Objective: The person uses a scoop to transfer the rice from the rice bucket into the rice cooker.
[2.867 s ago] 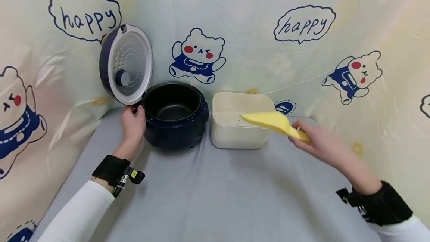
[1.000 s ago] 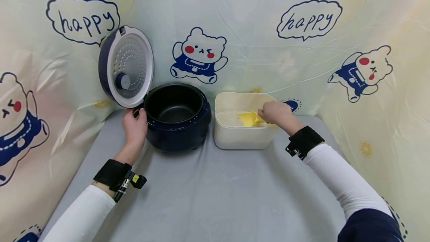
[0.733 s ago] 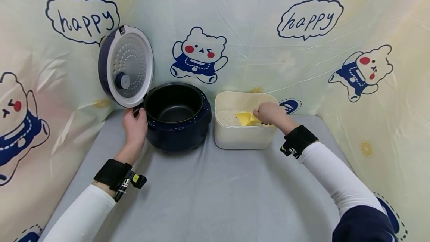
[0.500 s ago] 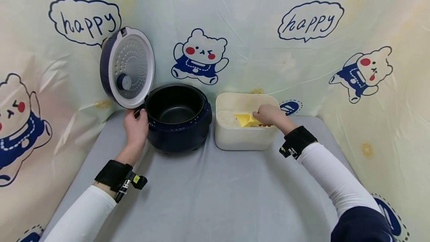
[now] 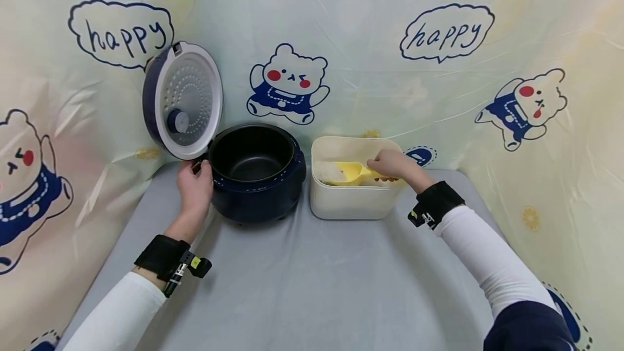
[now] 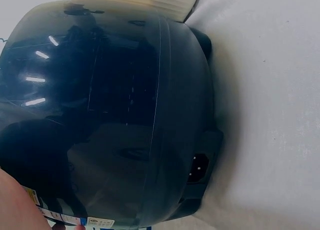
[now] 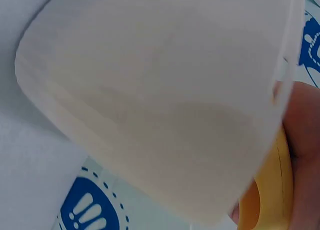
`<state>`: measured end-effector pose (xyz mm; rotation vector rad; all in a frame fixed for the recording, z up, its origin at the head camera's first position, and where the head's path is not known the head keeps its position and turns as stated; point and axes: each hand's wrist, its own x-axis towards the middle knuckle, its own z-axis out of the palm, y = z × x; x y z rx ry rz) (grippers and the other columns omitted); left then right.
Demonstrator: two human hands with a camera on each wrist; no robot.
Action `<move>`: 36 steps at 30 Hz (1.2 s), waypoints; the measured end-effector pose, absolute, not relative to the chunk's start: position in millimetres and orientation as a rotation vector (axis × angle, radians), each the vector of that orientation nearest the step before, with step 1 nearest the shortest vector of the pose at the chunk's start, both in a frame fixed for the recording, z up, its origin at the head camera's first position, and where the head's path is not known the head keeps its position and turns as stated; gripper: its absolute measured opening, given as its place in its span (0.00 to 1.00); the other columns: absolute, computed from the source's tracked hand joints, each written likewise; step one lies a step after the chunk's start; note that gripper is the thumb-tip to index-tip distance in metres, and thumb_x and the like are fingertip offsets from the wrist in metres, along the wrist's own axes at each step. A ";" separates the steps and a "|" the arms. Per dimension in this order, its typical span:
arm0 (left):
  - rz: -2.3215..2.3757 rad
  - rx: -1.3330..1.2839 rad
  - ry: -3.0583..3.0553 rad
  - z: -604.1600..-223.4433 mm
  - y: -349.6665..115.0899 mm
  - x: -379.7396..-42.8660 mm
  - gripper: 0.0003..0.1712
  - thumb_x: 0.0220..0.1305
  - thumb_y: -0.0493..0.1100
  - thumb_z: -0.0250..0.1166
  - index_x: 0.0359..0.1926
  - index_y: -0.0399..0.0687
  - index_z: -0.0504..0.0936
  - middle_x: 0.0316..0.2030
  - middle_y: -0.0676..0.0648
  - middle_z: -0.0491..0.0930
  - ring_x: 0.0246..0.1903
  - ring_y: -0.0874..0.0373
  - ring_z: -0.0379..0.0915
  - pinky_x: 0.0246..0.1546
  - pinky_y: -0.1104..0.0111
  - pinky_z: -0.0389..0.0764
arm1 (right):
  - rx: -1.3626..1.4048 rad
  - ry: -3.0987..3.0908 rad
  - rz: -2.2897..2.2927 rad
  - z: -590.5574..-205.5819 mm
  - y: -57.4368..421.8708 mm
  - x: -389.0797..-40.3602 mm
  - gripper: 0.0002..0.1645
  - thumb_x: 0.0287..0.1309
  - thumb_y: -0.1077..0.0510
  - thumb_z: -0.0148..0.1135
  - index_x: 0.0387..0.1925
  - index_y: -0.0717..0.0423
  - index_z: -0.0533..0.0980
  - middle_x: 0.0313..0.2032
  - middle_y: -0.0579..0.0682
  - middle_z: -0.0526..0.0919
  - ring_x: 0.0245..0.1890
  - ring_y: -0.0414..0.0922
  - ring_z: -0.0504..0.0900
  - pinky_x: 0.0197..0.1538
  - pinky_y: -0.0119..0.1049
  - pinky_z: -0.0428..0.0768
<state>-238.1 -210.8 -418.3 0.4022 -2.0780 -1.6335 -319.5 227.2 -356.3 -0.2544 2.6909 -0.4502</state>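
Note:
A dark blue rice cooker (image 5: 258, 199) stands with its lid (image 5: 190, 99) raised at the left; its black inner pot (image 5: 253, 158) shows a bare bottom. My left hand (image 5: 194, 188) grips the cooker at its hinge side, below the lid; most of its fingers are hidden. To the right is a cream rice bin (image 5: 353, 202) with white rice (image 5: 327, 171) inside. My right hand (image 5: 392, 164) reaches over the bin's right side, curled round the handle of a yellow scoop (image 5: 351, 172). The scoop's bowl lies in the rice. In the right wrist view the bin's wall hides the bowl.
A grey cloth (image 5: 292, 286) covers the table. The printed curtain (image 5: 365, 42) hangs close behind the cooker and bin. A power socket (image 6: 198, 168) sits low on the cooker in the left wrist view. Cooker and bin stand almost side by side, a narrow gap between.
My right hand has brought the scoop from above the bin's right side down into the rice. Over the last half second the bowl has slid a little left. The left hand stays put.

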 end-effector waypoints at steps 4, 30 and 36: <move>-1.629 0.410 -2.079 -418.9 -210.1 -238.3 0.24 0.79 0.42 0.51 0.68 0.33 0.73 0.68 0.35 0.71 0.69 0.43 0.68 0.69 0.52 0.70 | -0.281 2.694 -0.504 -350.2 235.5 -318.9 0.28 0.77 0.49 0.46 0.18 0.51 0.71 0.18 0.47 0.73 0.16 0.43 0.67 0.26 0.34 0.68; -1.695 0.383 -2.056 -422.1 -210.9 -233.7 0.27 0.81 0.46 0.49 0.73 0.38 0.68 0.71 0.38 0.67 0.71 0.44 0.66 0.69 0.56 0.71 | -0.331 2.674 -0.898 -330.6 244.7 -314.1 0.29 0.77 0.46 0.44 0.31 0.58 0.84 0.18 0.48 0.75 0.18 0.44 0.70 0.27 0.35 0.70; -1.669 0.384 -2.059 -422.1 -211.1 -235.2 0.26 0.81 0.45 0.50 0.71 0.35 0.70 0.70 0.36 0.67 0.70 0.42 0.66 0.69 0.54 0.71 | -0.376 2.677 -0.895 -317.4 227.0 -312.5 0.30 0.77 0.45 0.44 0.30 0.58 0.84 0.18 0.48 0.74 0.17 0.44 0.68 0.26 0.36 0.69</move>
